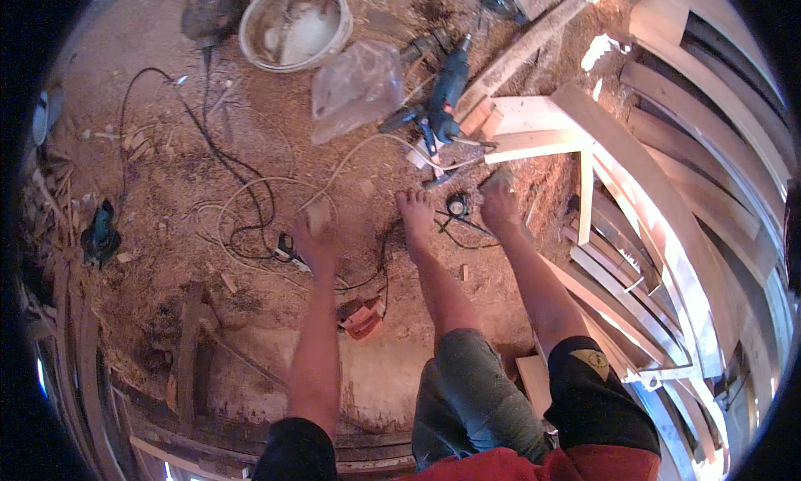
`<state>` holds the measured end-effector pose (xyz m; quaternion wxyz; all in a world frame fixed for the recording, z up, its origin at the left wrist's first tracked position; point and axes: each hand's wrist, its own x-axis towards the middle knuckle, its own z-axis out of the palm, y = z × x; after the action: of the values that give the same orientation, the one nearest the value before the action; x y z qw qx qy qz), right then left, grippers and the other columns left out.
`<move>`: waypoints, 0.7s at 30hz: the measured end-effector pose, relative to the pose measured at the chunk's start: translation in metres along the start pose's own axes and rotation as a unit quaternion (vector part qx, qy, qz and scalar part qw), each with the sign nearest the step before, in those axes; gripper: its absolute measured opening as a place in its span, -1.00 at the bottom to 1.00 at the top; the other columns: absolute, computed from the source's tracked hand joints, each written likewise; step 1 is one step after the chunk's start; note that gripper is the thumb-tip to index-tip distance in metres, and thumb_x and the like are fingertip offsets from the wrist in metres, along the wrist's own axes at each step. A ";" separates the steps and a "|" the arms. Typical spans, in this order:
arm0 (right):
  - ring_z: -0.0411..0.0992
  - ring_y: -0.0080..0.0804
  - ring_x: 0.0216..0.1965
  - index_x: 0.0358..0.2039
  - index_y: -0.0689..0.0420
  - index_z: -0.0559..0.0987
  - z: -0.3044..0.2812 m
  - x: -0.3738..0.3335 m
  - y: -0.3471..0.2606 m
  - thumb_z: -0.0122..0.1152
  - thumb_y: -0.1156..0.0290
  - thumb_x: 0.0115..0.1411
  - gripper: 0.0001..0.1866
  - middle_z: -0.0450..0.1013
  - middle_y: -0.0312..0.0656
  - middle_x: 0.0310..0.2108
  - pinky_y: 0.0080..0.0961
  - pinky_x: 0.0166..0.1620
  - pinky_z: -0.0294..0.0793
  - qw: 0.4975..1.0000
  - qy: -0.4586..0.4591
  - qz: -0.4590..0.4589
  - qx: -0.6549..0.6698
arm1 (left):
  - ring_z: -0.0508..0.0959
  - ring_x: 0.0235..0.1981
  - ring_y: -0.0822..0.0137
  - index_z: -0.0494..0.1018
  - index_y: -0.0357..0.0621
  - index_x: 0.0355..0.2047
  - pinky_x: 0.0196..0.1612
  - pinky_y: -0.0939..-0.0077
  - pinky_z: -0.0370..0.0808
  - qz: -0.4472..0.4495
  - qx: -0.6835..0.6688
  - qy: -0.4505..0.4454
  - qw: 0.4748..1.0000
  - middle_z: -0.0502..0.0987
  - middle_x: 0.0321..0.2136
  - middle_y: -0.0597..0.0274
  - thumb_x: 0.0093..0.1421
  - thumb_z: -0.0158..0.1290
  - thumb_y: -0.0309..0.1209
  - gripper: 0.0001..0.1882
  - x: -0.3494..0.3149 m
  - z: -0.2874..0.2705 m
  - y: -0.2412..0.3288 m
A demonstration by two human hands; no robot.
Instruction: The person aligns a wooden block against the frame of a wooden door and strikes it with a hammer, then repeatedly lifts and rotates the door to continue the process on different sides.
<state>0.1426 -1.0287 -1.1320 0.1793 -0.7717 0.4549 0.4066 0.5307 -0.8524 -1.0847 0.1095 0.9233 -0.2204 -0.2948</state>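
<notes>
My left hand [314, 241] reaches down over the littered floor, its fingers smeared by motion. Something pale shows at its fingertips, too blurred to name. Just left of it lies a small black-and-white object [286, 247], and a pale cord [224, 222] loops around that spot. My right hand [501, 207] is closed near the wooden frame [534, 143], with an indistinct greyish thing [498, 181] at the fingers. Between my hands stands my bare foot [415, 214]. Beside it lies a small round black object [456, 204]. Ahead rests a blue-green power drill [450, 89].
A bucket [244, 43] with pale contents and a clear plastic bag [355, 89] stand ahead. An orange object [363, 318] lies near me. A green power tool [102, 235] is at the left, with dark cables [219, 151] across the wood shavings. Curved timber ribs [709, 222] rise at right.
</notes>
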 end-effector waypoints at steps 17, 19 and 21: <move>0.54 -0.17 -0.28 0.31 0.10 0.23 -0.042 -0.040 -0.148 0.23 0.21 0.24 -0.32 0.56 -0.02 -0.23 -0.20 -0.22 0.53 0.590 -0.063 0.090 0.800 | 0.56 -0.25 0.00 0.57 -0.15 -0.23 -0.13 0.16 0.52 -0.058 -0.032 -0.350 0.934 0.53 -0.33 -0.03 -0.06 0.34 -0.28 -0.62 -0.410 -0.119 -0.098; 0.55 -0.13 -0.29 0.35 0.12 0.17 -0.044 -0.068 -0.141 0.31 0.32 0.19 -0.23 0.56 0.01 -0.25 -0.19 -0.22 0.53 0.740 0.051 0.033 0.670 | 0.56 -0.26 0.00 0.57 -0.16 -0.23 -0.14 0.16 0.52 -0.120 -0.047 -0.351 0.927 0.52 -0.34 -0.02 -0.05 0.34 -0.30 -0.63 -0.406 -0.134 -0.072; 0.55 0.01 -0.22 0.40 0.04 0.08 -0.079 -0.098 -0.137 0.25 0.40 0.19 -0.19 0.53 0.16 -0.21 -0.14 -0.18 0.53 0.850 0.111 -0.022 0.514 | 0.56 -0.25 -0.01 0.58 -0.17 -0.23 -0.14 0.16 0.52 -0.140 -0.083 -0.301 0.940 0.52 -0.34 -0.02 -0.05 0.34 -0.32 -0.63 -0.410 -0.150 -0.052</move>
<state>0.2702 -0.9541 -1.0196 0.5077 -0.6194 0.5984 0.0226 0.3381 -0.6024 -0.7782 0.0723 0.8006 -0.0866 -0.5884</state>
